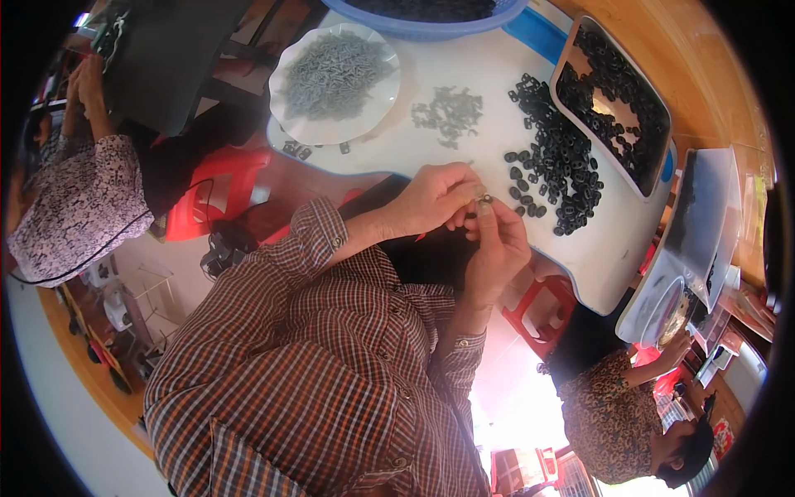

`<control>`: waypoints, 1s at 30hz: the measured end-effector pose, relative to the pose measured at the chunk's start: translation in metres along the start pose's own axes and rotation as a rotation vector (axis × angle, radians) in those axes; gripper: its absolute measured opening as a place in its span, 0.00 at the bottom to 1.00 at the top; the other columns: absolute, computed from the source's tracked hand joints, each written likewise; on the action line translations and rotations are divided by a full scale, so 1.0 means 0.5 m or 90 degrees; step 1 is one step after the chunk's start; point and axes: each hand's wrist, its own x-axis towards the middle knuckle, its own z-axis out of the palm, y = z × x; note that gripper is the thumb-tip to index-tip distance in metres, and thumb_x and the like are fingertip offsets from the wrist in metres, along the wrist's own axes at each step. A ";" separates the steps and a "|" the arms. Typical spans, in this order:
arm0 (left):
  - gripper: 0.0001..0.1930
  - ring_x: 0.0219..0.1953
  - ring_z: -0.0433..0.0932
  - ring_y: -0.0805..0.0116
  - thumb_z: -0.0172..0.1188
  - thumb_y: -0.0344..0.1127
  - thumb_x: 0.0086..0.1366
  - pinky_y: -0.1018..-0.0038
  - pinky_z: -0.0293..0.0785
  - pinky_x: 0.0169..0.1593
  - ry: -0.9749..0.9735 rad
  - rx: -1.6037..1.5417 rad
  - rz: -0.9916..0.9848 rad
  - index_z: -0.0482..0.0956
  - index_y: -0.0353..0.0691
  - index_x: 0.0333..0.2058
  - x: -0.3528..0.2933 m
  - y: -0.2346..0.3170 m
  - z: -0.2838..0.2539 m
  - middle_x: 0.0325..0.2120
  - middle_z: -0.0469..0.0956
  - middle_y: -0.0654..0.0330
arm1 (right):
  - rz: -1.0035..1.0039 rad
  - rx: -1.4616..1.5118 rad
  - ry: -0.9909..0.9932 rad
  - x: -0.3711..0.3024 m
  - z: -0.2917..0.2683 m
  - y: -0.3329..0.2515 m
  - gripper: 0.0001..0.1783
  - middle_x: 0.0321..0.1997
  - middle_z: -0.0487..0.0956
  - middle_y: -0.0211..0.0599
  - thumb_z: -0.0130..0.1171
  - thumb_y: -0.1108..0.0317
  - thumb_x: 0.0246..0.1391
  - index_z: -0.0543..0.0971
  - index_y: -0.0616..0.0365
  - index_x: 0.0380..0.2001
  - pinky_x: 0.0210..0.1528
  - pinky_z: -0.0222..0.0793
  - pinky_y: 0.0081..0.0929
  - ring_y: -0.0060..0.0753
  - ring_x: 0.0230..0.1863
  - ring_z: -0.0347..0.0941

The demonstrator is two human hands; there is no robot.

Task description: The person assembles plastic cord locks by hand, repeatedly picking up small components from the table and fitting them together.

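My left hand [439, 197] and my right hand [499, 248] meet in front of my chest, just off the near edge of the white table [389, 153]. Thumb and fingers of the right hand pinch a small dark piece with a shiny spot [485, 200]. The left fingertips are closed against the same spot; what they hold is too small to make out. Beyond the hands lies a small heap of thin grey pieces [448, 114]. To its right spreads a pile of black oval pieces with holes [571, 166].
A white scalloped plate [385, 95] of grey pieces stands far left, beside a blue basket [431, 30]. At right, a white-rimmed tray [571, 112] holds more black pieces. Red stools [236, 178] flank me. Other people work at left [91, 199] and lower right [613, 414].
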 end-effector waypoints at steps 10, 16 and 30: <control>0.09 0.17 0.70 0.82 0.51 0.33 0.70 0.84 0.68 0.19 0.018 0.053 0.018 0.73 0.32 0.36 -0.005 -0.007 0.005 0.20 0.73 0.65 | 0.035 -0.033 -0.055 0.003 -0.008 -0.007 0.08 0.31 0.80 0.33 0.58 0.72 0.58 0.78 0.67 0.37 0.29 0.68 0.12 0.16 0.28 0.73; 0.09 0.17 0.70 0.79 0.52 0.33 0.68 0.81 0.68 0.21 0.011 0.045 -0.021 0.74 0.31 0.33 -0.002 0.002 0.012 0.18 0.74 0.64 | 0.040 -0.018 -0.054 0.005 -0.014 0.000 0.09 0.30 0.80 0.33 0.58 0.70 0.58 0.77 0.66 0.35 0.28 0.67 0.12 0.16 0.27 0.73; 0.05 0.31 0.76 0.53 0.57 0.32 0.59 0.60 0.73 0.33 0.124 0.627 0.279 0.76 0.38 0.33 0.136 -0.006 0.031 0.29 0.72 0.53 | 0.039 0.010 0.007 0.012 -0.043 0.007 0.08 0.30 0.79 0.35 0.57 0.71 0.58 0.76 0.66 0.35 0.27 0.66 0.12 0.18 0.26 0.73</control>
